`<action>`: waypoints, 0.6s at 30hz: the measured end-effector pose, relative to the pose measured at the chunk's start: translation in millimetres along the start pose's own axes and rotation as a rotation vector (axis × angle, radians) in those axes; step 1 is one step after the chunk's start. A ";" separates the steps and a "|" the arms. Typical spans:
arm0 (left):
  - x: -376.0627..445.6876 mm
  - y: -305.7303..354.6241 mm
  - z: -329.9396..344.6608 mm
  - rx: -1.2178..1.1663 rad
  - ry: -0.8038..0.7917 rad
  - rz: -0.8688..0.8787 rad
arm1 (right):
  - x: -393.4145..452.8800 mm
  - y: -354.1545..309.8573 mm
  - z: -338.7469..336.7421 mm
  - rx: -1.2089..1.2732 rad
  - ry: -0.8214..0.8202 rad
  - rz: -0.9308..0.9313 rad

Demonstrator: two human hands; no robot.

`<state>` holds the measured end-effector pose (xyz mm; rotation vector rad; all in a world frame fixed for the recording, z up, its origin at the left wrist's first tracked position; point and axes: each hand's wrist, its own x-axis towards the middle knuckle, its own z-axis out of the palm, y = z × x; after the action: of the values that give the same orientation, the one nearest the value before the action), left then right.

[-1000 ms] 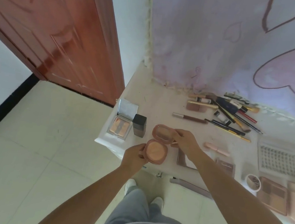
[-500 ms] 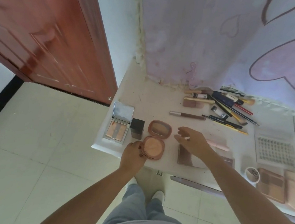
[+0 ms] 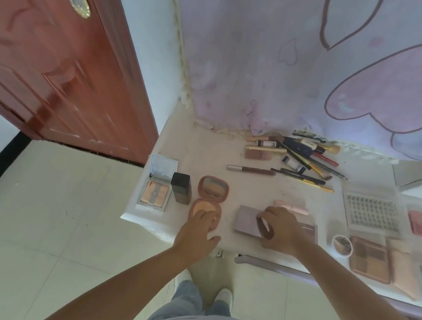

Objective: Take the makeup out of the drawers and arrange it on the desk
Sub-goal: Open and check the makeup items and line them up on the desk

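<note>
An open round peach compact (image 3: 205, 207) lies near the front edge of the white desk (image 3: 206, 148), its mirrored lid (image 3: 213, 186) tipped back. My left hand (image 3: 196, 234) rests on the compact's powder pan with its fingers fairly straight. To the right, my right hand (image 3: 282, 228) grips a small round brownish case (image 3: 263, 226) held on edge, just above a flat mauve palette (image 3: 248, 217). A pink tube (image 3: 293, 208) lies just beyond that hand.
An open silver square palette (image 3: 157, 189) and a black box (image 3: 181, 186) stand at the desk's left end. Brushes and pencils (image 3: 303, 155) are piled at the back. A lash tray (image 3: 372, 213), a brown palette (image 3: 369, 255) and a small jar (image 3: 342, 245) lie right. A red door (image 3: 55, 74) stands left.
The open compact went from both hands down onto the desk. My left hand now rests on it. My right hand left the lid, moved right and took up the small round case.
</note>
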<state>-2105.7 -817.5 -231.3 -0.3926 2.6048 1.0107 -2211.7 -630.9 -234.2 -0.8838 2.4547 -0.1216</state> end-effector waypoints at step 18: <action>16.0 95.6 -100.6 -0.756 -0.134 0.292 | -66.2 -31.2 -123.5 0.647 0.384 -0.014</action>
<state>-2174.5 -820.8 -109.8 -0.0944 2.1070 2.0365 -2213.3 -625.6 -90.8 -0.6198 2.4813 -1.1075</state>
